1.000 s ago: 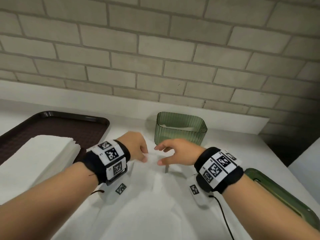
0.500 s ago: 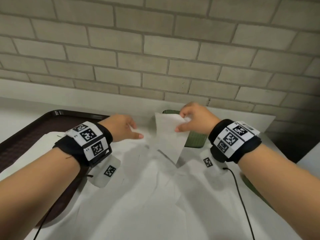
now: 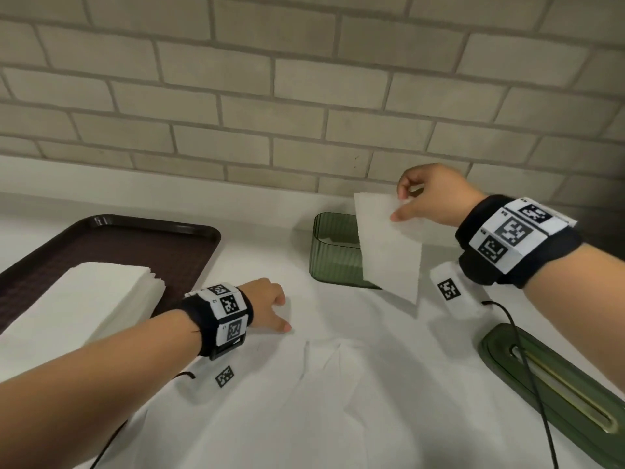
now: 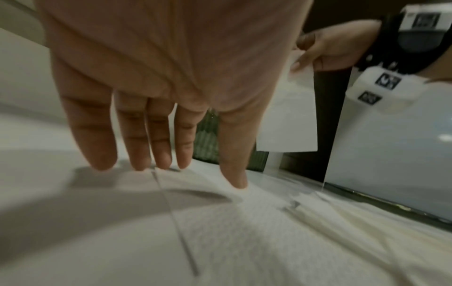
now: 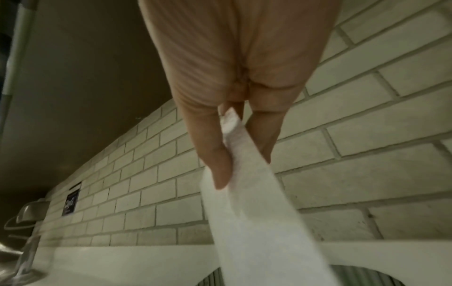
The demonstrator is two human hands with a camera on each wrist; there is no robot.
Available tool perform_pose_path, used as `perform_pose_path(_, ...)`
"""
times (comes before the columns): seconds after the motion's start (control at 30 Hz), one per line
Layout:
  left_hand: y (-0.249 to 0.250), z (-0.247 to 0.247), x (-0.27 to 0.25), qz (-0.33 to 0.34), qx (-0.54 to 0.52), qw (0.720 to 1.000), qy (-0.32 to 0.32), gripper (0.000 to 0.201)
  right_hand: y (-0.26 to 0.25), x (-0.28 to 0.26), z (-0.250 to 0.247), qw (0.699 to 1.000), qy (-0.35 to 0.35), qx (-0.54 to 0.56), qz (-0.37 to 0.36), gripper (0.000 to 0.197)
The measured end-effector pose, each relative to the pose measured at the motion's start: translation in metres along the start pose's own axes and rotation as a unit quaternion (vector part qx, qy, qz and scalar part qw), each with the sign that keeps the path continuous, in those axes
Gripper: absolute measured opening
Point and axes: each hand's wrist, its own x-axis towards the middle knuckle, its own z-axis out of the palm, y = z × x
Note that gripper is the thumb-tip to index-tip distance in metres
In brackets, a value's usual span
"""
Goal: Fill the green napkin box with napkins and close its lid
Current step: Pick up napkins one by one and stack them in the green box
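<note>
Napkin held above the open green napkin box.
The green napkin box [image 3: 333,255] stands at the counter's back edge; a napkin [image 3: 389,245] is pinched by the right hand [image 3: 429,198]. Loose napkins [image 3: 304,384] are pressed by the left hand's [image 3: 267,308] straightened fingers [image 4: 156,135]; the lid [image 3: 554,387] lies rightward.

Bare forearms, a black band on each wrist

The left hand [image 3: 269,308] and right hand [image 3: 431,198] are bare, with no sleeves. Each wrist wears a wide black strap [image 3: 203,319] faced with white panels printed with black square code markers [image 3: 510,231]. A white camera block [image 3: 455,292] bearing the same markers hangs beneath each wrist, trailing a thin black cable [image 3: 527,360].
</note>
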Motion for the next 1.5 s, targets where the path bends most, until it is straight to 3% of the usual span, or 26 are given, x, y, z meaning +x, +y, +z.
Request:
perform_pose_path(0.17,0.013,0.001,0.016,-0.003,0.021,1.0,0.009,0.067,0.0,0.009,-0.007,0.998,-0.049,0.032,0.038,0.038)
perform_pose_path(0.4,0.017,-0.005,0.025,0.011,0.023,1.0,-0.01,0.055,-0.013,0.023,-0.013,0.977,-0.023,-0.206,-0.05,0.028)
perform_pose_path(0.53,0.018,-0.006,0.028,0.024,0.002,1.0,-0.02,0.048,-0.022,0.035,-0.023,0.975,0.008,-0.219,-0.044,0.03)
perform_pose_path(0.63,0.018,-0.007,0.03,0.031,-0.013,0.999,-0.026,0.046,-0.019,0.048,-0.027,0.987,0.046,-0.15,0.021,0.034)
perform_pose_path(0.7,0.019,-0.007,0.03,0.033,-0.015,0.999,-0.03,0.048,-0.012,0.054,-0.017,0.994,0.032,-0.016,0.104,0.031)
perform_pose_path(0.8,0.019,-0.007,0.032,0.05,-0.003,0.998,-0.032,0.051,0.008,0.063,0.01,0.967,0.012,0.137,0.216,0.024)
perform_pose_path(0.93,0.019,-0.006,0.028,0.061,0.005,0.998,-0.019,0.051,0.034,0.071,0.045,0.916,0.005,0.266,0.301,0.033)
perform_pose_path(1.0,0.017,-0.005,0.024,0.056,-0.009,0.998,-0.002,0.053,0.04,0.07,0.06,0.892,-0.001,0.303,0.337,0.026)
perform_pose_path(1.13,0.023,-0.01,0.004,0.078,-0.035,0.996,0.036,0.043,0.039,0.064,0.079,0.873,-0.018,0.326,0.363,0.022)
perform_pose_path(1.3,0.054,0.001,-0.036,0.127,-0.081,0.987,-0.058,0.042,0.034,0.061,0.087,0.851,-0.07,0.342,0.393,0.013)
perform_pose_path(1.4,0.071,0.018,-0.047,0.158,-0.063,0.983,-0.072,0.047,0.044,0.062,0.095,0.896,-0.137,0.164,0.389,0.019)
perform_pose_path(1.43,0.076,0.023,-0.049,0.168,-0.056,0.982,-0.072,0.049,0.054,0.063,0.102,0.931,-0.14,0.043,0.336,0.027)
perform_pose_path(1.5,0.084,0.031,-0.051,0.174,-0.053,0.98,-0.076,0.054,0.079,0.078,0.111,0.948,-0.117,-0.039,0.294,0.043)
